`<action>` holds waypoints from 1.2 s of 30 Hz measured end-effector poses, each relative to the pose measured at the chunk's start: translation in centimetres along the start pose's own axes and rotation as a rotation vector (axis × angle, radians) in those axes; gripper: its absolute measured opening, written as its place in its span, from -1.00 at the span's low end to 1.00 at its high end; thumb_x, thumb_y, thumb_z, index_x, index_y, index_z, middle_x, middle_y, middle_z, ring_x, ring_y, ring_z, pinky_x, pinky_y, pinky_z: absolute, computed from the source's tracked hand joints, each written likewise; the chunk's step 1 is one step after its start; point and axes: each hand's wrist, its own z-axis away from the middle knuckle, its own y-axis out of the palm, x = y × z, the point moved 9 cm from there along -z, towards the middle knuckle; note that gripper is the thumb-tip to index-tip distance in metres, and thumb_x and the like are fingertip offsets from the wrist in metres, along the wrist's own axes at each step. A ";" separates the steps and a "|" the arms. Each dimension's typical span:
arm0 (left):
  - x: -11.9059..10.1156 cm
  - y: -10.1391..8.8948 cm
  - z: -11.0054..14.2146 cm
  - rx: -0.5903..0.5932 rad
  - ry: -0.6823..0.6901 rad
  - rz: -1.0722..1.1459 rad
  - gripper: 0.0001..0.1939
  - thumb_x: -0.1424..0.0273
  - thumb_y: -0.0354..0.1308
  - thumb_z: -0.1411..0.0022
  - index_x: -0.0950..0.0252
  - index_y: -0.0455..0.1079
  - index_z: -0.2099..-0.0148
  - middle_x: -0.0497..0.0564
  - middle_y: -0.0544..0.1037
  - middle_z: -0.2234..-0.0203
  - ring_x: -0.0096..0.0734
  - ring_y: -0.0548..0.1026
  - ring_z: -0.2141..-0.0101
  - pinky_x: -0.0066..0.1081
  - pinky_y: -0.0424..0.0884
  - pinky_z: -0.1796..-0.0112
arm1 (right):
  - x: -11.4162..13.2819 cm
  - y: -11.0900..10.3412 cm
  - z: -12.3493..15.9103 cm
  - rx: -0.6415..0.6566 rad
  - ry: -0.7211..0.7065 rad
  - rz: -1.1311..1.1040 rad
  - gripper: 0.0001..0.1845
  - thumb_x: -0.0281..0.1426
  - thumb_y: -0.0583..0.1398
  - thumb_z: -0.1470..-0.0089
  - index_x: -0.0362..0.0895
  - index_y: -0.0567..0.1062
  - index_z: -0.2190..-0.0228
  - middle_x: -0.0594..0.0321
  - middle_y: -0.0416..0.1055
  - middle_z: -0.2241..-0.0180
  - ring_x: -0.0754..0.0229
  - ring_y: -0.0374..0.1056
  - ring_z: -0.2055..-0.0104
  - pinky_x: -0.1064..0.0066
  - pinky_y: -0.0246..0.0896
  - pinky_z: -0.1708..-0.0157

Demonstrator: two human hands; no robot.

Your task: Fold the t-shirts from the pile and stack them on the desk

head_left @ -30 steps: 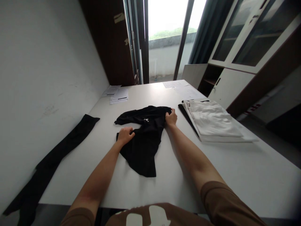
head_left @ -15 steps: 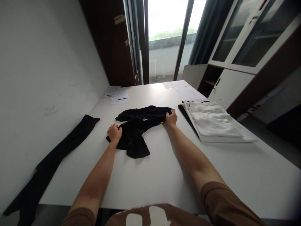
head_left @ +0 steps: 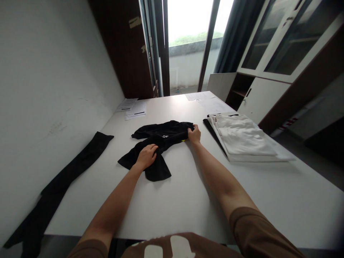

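Observation:
A crumpled black garment [head_left: 172,135] with a small white logo and a spot of yellow at its edge lies on the white table [head_left: 185,200]. Its exact kind is hard to make out from the folds. My right hand [head_left: 194,134] pinches its right end, thumb on top. Over the left part of the cloth rests my left hand [head_left: 147,156], fingers stretched out and close together, palm down. Two flaps of the garment spread out to the left of and below that hand.
A folded stack of white cloth [head_left: 242,138] with black cloth under it lies on the right. Along the left wall a long black cloth [head_left: 72,168] hangs over the table's edge. Papers [head_left: 136,108] lie at the far left, more papers [head_left: 212,104] at the far right.
My left hand has let go of the garment's left end and moved right, onto its middle. The left flap now lies spread out. My right hand keeps its hold, nearly still.

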 end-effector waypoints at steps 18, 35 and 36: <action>-1.7 0.8 0.2 0.252 -0.080 -0.026 -0.76 0.41 0.01 -0.46 0.16 0.48 -0.01 0.07 0.58 0.14 -0.22 0.56 0.10 -0.31 0.43 0.08 | 0.8 0.2 0.4 0.032 -0.037 0.047 -0.52 -0.20 0.12 -0.18 -0.12 0.47 -0.07 -0.03 0.57 0.04 -0.12 0.46 -0.01 0.10 0.32 -0.07; -12.4 1.5 1.3 0.247 0.250 0.143 -0.78 0.36 -0.03 -0.49 0.17 0.45 0.06 0.03 0.60 0.21 -0.26 0.56 0.15 -0.31 0.44 0.07 | 1.0 0.8 0.5 0.065 -0.057 0.060 -0.55 -0.22 0.14 -0.19 -0.14 0.49 -0.05 -0.03 0.58 0.07 -0.12 0.48 0.02 0.11 0.32 -0.05; -12.3 1.2 1.1 0.204 0.253 0.161 -0.79 0.37 -0.02 -0.49 0.18 0.46 0.05 0.04 0.58 0.19 -0.25 0.53 0.12 -0.29 0.44 0.03 | 1.0 0.8 0.5 0.067 -0.055 0.062 -0.55 -0.22 0.14 -0.19 -0.13 0.49 -0.05 -0.03 0.58 0.07 -0.12 0.48 0.03 0.11 0.33 -0.05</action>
